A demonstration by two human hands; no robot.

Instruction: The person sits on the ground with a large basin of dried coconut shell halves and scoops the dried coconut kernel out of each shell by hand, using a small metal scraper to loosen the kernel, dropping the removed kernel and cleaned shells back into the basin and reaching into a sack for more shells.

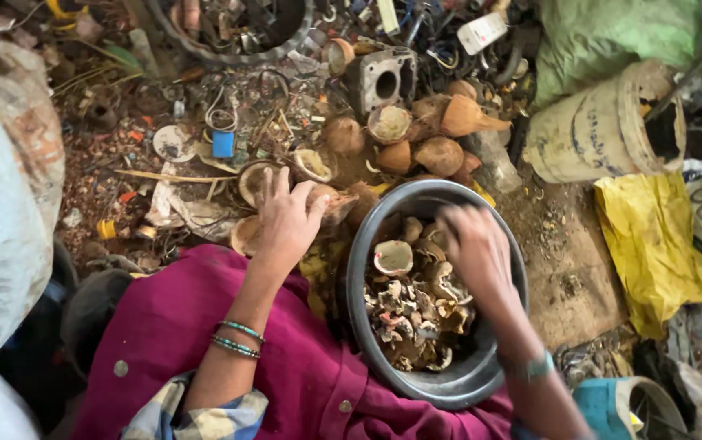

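Fingers of right hand (475,248) curl down into metal basin (384,371), grip unclear; basin holds many coconut shell pieces (416,314). Left hand (286,218) spread open on shell half (331,202). Whole dry coconuts (439,155) beyond remain unsorted.

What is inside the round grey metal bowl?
The round grey metal bowl holds broken brown and white shell pieces and one white-lined half shell. The right hand covers part of the pile.
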